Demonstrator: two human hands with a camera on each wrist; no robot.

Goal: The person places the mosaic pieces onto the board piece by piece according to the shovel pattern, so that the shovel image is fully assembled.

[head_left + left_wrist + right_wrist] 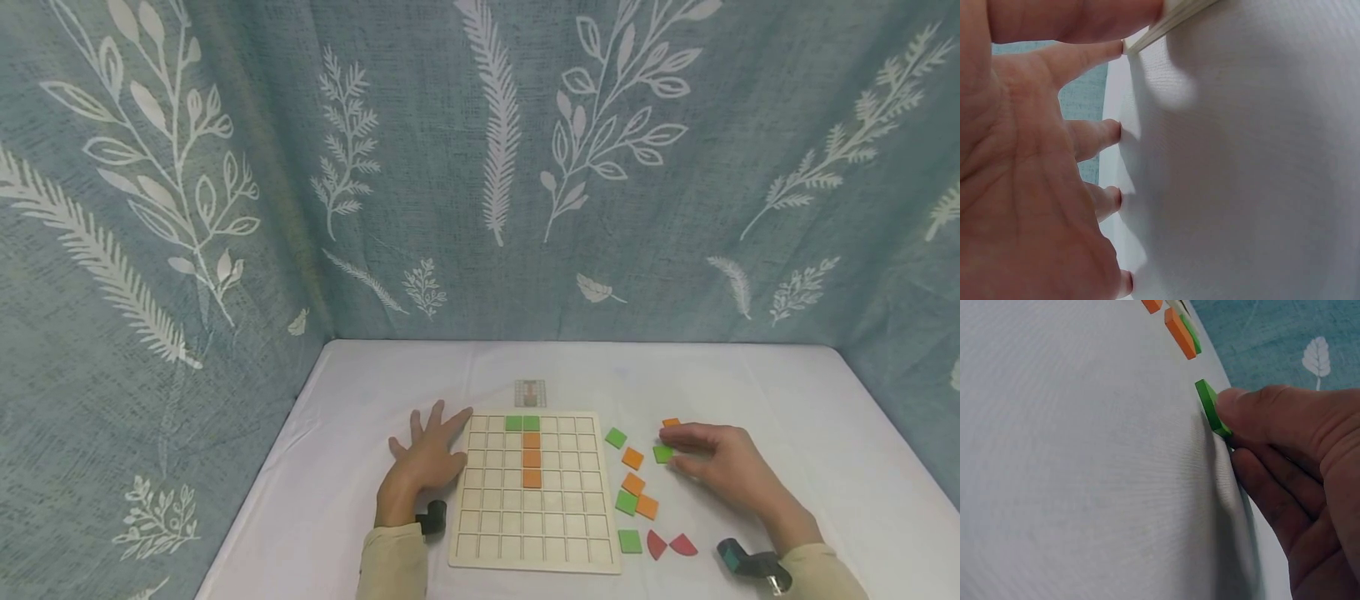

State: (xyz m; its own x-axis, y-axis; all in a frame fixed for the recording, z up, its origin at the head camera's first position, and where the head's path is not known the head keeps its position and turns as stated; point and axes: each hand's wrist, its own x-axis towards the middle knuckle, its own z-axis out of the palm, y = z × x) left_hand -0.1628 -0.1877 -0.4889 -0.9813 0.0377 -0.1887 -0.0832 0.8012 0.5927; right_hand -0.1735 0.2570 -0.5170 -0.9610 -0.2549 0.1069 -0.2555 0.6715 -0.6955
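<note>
My left hand point(427, 458) is spread beside the pale gridded board point(491, 560), index fingertip and thumb at its left edge; in the left wrist view the other fingertips of the hand point(1029, 162) rest on the cloth. The board holds two green tiles point(522, 423) in its top row and several orange tiles point(532, 458) in a column below. To the right, my right hand point(723, 462) has its thumb at a loose green tile point(663, 454) and its fingers over part of an orange tile point(671, 422). The right wrist view shows the thumb against the green tile point(1210, 409).
Loose green tiles point(630, 542) and orange tiles point(633, 458) lie right of the board, with two red quarter-round pieces point(656, 545) near its lower right corner. A small patterned card point(530, 393) lies behind the board. A leaf-patterned curtain point(525, 292) stands behind the white-covered table point(405, 367).
</note>
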